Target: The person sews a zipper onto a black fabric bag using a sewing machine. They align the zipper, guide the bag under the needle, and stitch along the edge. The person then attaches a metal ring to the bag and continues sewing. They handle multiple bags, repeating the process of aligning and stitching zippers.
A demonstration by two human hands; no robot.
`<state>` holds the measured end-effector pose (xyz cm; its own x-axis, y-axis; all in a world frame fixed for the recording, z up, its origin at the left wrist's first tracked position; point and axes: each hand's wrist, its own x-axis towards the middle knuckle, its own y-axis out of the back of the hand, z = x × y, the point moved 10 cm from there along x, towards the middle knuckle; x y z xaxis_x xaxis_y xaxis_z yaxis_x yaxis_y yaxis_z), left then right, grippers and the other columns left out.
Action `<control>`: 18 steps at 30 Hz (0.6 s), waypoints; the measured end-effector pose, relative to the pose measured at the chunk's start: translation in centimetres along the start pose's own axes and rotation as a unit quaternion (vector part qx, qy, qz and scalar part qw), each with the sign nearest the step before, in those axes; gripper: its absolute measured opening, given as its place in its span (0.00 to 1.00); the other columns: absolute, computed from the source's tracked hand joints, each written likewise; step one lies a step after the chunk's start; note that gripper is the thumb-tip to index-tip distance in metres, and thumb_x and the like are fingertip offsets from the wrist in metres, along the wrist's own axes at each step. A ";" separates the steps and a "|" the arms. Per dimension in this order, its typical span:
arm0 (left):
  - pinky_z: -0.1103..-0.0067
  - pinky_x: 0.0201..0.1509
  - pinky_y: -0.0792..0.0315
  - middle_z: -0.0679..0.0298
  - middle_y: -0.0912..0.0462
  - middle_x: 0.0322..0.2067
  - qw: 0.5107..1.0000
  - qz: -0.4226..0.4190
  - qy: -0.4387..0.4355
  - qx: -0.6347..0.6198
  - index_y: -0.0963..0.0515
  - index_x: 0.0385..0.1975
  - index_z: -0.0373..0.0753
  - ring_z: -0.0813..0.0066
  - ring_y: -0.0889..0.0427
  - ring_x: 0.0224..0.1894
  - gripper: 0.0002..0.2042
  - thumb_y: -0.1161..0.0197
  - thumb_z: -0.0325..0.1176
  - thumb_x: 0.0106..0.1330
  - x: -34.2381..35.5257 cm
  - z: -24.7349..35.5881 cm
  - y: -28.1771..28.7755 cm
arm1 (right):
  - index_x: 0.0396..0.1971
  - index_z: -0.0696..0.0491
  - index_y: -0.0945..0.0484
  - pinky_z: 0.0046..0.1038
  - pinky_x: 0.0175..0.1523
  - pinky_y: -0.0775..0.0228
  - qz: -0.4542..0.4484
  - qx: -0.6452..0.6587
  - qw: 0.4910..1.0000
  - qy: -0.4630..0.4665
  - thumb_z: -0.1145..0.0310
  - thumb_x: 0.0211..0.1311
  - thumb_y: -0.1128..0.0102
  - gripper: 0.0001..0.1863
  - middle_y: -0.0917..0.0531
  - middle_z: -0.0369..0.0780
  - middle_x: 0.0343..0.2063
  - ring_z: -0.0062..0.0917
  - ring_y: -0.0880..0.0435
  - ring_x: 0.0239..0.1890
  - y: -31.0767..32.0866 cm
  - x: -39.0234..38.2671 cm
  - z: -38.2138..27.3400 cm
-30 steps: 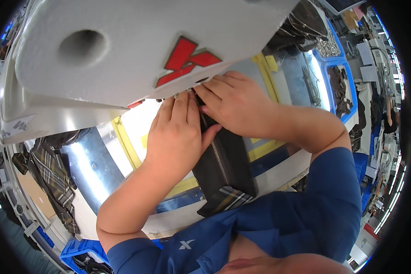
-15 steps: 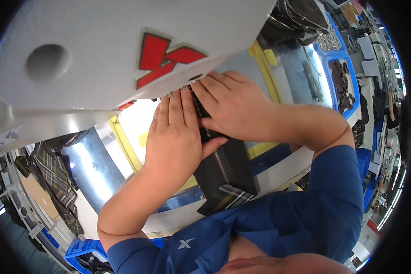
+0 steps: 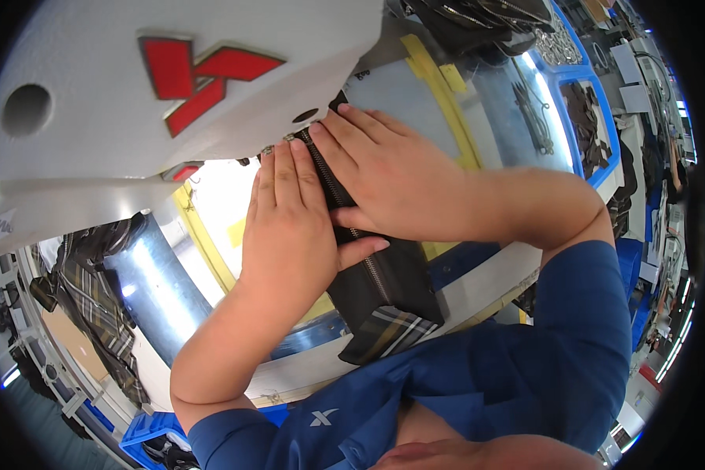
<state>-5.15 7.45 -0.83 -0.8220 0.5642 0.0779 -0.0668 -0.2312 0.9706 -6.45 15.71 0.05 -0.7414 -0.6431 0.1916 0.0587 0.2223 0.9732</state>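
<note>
A black fabric piece with a metal zipper (image 3: 374, 276) running lengthwise lies under the white sewing machine head (image 3: 94, 133). Its near end carries a plaid panel (image 3: 392, 329). My left hand (image 3: 291, 227) lies flat on its left side, fingers stretched toward the machine and thumb across the zipper. On the other side, my right hand (image 3: 392, 176) presses flat, its thumb also reaching to the zipper. The fingertips of both hands are close to the machine's lower edge. The needle area is hidden behind the machine head.
Scissors or a similar metal tool (image 3: 533, 117) lie on the shiny table right of the yellow tape strip (image 3: 446, 102). Blue trays (image 3: 609, 149) with metal parts and dark pieces stand farther right. Plaid fabric (image 3: 94, 294) hangs at the left, above a blue bin (image 3: 145, 431).
The machine head sits farther left and up in the picture, showing more table behind my right hand. My hands have shifted slightly left, still flat on the fabric.
</note>
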 end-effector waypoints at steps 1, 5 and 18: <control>0.55 0.79 0.35 0.28 0.29 0.67 1.000 -0.001 0.001 -0.008 0.37 0.70 0.14 0.33 0.29 0.73 0.66 0.21 0.69 0.45 0.0 -0.1 0.1 | 0.66 0.67 0.26 0.45 0.74 0.31 0.002 0.000 1.000 0.000 0.43 0.55 0.26 0.49 0.21 0.56 0.65 0.50 0.22 0.68 0.1 0.0 0.0; 0.56 0.77 0.32 0.30 0.27 0.66 1.000 0.015 -0.006 -0.016 0.35 0.69 0.15 0.34 0.27 0.71 0.65 0.19 0.67 0.43 0.4 -0.5 0.7 | 0.65 0.69 0.25 0.43 0.72 0.29 0.011 -0.006 1.000 0.011 0.42 0.58 0.28 0.47 0.20 0.57 0.63 0.49 0.19 0.65 0.3 0.1 0.0; 0.57 0.73 0.29 0.34 0.24 0.62 0.999 0.022 -0.008 -0.022 0.31 0.65 0.15 0.37 0.23 0.66 0.60 0.17 0.64 0.43 1.1 -0.3 1.2 | 0.63 0.67 0.23 0.44 0.73 0.30 -0.001 -0.019 1.000 0.009 0.41 0.55 0.26 0.47 0.19 0.55 0.62 0.47 0.20 0.66 0.2 0.4 0.1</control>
<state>-6.28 7.54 0.37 -0.8156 0.5651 0.1240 -0.0561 -0.2905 0.9552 -6.81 15.56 0.28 -0.7294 -0.6568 0.1913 0.0826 0.1930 0.9777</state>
